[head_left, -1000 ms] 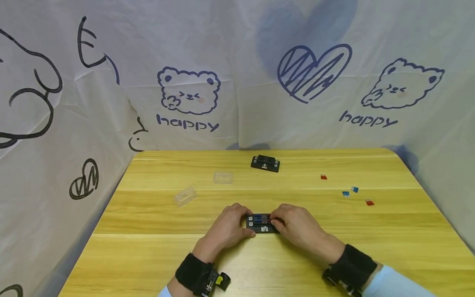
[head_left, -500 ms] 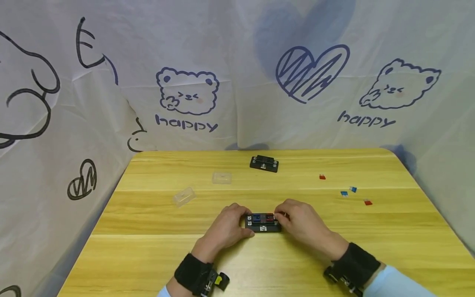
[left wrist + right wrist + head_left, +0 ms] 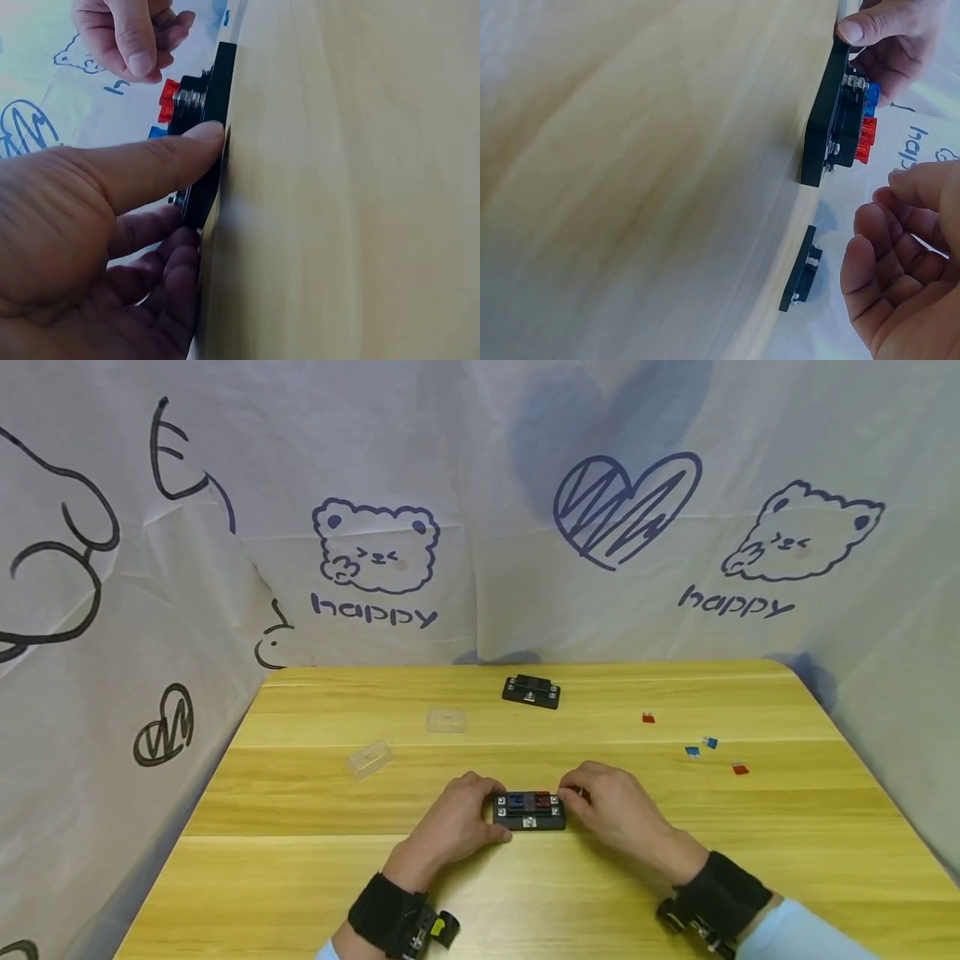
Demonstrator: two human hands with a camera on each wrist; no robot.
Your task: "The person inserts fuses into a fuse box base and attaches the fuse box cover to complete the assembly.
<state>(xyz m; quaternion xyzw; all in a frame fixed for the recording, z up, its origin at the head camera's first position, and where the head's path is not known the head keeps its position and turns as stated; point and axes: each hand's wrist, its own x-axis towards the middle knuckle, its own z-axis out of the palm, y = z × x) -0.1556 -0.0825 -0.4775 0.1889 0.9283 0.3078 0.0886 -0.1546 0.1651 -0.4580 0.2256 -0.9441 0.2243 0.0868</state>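
A black fuse block point(image 3: 529, 822) with metal terminal screws lies flat on the table in front of me. Blue blade fuses point(image 3: 516, 801) sit in its left part and red blade fuses point(image 3: 542, 801) in its right part. My left hand point(image 3: 463, 818) grips the block's left end, thumb along the near side. Just off the right end, my right hand point(image 3: 611, 802) hovers with its fingers loosely curled. In the right wrist view, nothing shows between the right fingertips point(image 3: 864, 214), and the red fuses point(image 3: 865, 141) stand up from the block.
A second black fuse block point(image 3: 531, 692) lies at the back. Two clear plastic covers point(image 3: 446, 721) are at the left. Loose fuses lie on the right: a red fuse point(image 3: 648, 718), two blue fuses point(image 3: 692, 752) and another red fuse point(image 3: 740, 769). A drawn-on white sheet point(image 3: 480, 485) hangs behind.
My right fingers have drawn back to the right from the block's right part, uncovering the red fuses there. The left hand keeps its grip on the fuse block.
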